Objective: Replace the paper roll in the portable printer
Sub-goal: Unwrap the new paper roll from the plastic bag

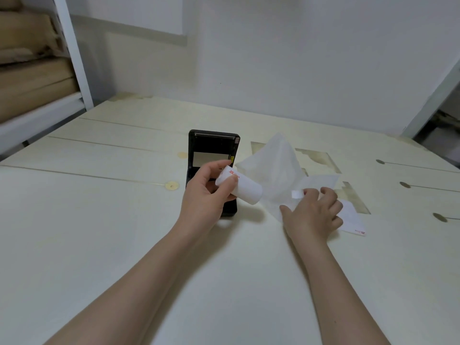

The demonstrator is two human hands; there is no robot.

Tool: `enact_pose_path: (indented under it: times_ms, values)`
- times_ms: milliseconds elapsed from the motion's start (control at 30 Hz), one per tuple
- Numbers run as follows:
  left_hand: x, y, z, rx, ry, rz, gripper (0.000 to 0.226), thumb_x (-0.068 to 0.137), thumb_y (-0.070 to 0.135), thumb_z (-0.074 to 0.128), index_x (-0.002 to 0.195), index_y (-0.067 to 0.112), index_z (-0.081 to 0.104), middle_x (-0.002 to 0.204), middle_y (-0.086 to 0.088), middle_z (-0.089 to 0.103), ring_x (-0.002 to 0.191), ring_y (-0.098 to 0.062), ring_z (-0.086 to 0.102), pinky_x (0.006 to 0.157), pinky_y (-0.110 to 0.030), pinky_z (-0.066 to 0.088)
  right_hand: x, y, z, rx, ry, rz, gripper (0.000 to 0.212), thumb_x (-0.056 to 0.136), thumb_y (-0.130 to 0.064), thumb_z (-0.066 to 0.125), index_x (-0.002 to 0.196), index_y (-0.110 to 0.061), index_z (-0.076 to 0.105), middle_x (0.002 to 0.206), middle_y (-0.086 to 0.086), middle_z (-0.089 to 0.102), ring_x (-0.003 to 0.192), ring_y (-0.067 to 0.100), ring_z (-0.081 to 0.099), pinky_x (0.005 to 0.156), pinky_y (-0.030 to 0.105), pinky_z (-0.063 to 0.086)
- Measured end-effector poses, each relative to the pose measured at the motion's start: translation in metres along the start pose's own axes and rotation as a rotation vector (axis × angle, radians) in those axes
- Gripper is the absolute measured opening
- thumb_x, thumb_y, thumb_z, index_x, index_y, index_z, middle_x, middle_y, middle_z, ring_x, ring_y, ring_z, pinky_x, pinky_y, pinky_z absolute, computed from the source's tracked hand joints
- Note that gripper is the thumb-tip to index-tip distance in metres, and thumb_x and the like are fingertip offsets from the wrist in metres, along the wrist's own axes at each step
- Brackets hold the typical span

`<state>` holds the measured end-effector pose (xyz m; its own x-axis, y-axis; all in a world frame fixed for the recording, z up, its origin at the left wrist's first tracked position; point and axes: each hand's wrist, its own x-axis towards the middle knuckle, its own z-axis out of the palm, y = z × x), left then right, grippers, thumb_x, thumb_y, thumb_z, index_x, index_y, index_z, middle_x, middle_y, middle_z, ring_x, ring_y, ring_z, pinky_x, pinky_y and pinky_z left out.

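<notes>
Head view: a person's two bare forearms reach over a cream bench (pixel 99 220) w/ dark seams and round plugs. The left hand (pixel 202 192) is curled round a white paper roll (pixel 245 189), fingers and thumb gripping its near-left end; red print shows on the roll by the thumb. The roll is held tilted, above and in front of the black portable printer (pixel 211 155), which sits near bench centre w/ its lid standing open and a pale rectangular panel on the lid's inner face. The printer's lower body is mostly hidden behind the left hand and roll, so what's in the paper bay can't be told.

The right hand (pixel 315 215) is to the right of the printer, palm down, fingers partly spread; thumb and forefinger pinch a small white tab (pixel 296 194). Under and behind that hand lies a crumpled clear plastic wrapper (pixel 273 168), its peak rising between roll and hand. A flat white sheet (pixel 353 220) w/ a small red mark at its corner lies on the bench just right of the right hand, partly under the fingers.

Background: grey-white wall; a white shelf frame (pixel 72 51) at upper left w/ brown cardboard boxes (pixel 32 70) stacked in it. Worn patches in the bench surface show beyond the wrapper.
</notes>
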<state>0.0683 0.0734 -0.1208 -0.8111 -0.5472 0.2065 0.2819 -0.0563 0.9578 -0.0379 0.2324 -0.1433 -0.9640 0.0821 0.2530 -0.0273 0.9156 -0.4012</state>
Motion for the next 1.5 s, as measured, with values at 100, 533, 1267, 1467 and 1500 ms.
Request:
enact_pose_path:
  times_ms: [100, 533, 1267, 1467, 1500]
  values:
    - [-0.002, 0.002, -0.003, 0.006, -0.005, -0.001, 0.025, 0.093, 0.011, 0.063, 0.114, 0.024, 0.063, 0.102, 0.004, 0.068, 0.087, -0.001, 0.068, 0.077, -0.029, 0.062, 0.001, 0.003, 0.004, -0.004, -0.033, 0.024, 0.044, 0.09, -0.049, 0.057, 0.12, -0.018, 0.063, 0.148, 0.007, 0.032, 0.135, 0.03, 0.026, 0.104, 0.043, 0.026]
    - [-0.003, 0.005, -0.01, 0.017, -0.017, 0.009, 0.027, 0.092, 0.011, 0.063, 0.116, 0.024, 0.064, 0.102, 0.006, 0.068, 0.087, -0.001, 0.068, 0.078, -0.033, 0.062, 0.001, 0.002, 0.003, 0.029, 0.104, 0.099, 0.053, 0.078, -0.039, 0.077, 0.118, -0.013, 0.055, 0.14, 0.012, 0.038, 0.126, 0.034, 0.036, 0.097, 0.044, 0.032]
    - [-0.004, 0.002, -0.009, 0.075, -0.031, -0.01, 0.028, 0.092, 0.011, 0.064, 0.119, 0.021, 0.064, 0.098, 0.008, 0.068, 0.086, -0.002, 0.069, 0.078, -0.032, 0.062, 0.007, 0.007, -0.008, -0.026, 0.034, -0.092, 0.016, 0.09, -0.026, 0.062, 0.096, -0.027, 0.077, 0.116, 0.002, 0.06, 0.116, 0.029, 0.044, 0.088, 0.04, 0.03]
    - [-0.004, 0.005, -0.014, 0.095, -0.055, 0.003, 0.036, 0.085, 0.02, 0.07, 0.119, 0.03, 0.063, 0.108, 0.003, 0.07, 0.095, -0.013, 0.071, 0.084, -0.037, 0.061, -0.002, -0.007, -0.018, 0.448, 0.138, -0.276, 0.014, 0.09, -0.024, 0.066, 0.099, -0.023, 0.076, 0.109, 0.002, 0.065, 0.105, 0.026, 0.052, 0.083, 0.027, 0.039]
    - [-0.003, 0.006, -0.016, 0.11, -0.05, 0.012, 0.04, 0.083, 0.023, 0.072, 0.12, 0.032, 0.061, 0.108, 0.006, 0.072, 0.096, -0.013, 0.071, 0.085, -0.036, 0.059, -0.007, -0.015, -0.025, 0.653, 0.063, -0.316, 0.014, 0.091, -0.023, 0.065, 0.102, -0.024, 0.074, 0.106, -0.002, 0.067, 0.099, 0.022, 0.056, 0.078, 0.018, 0.042]
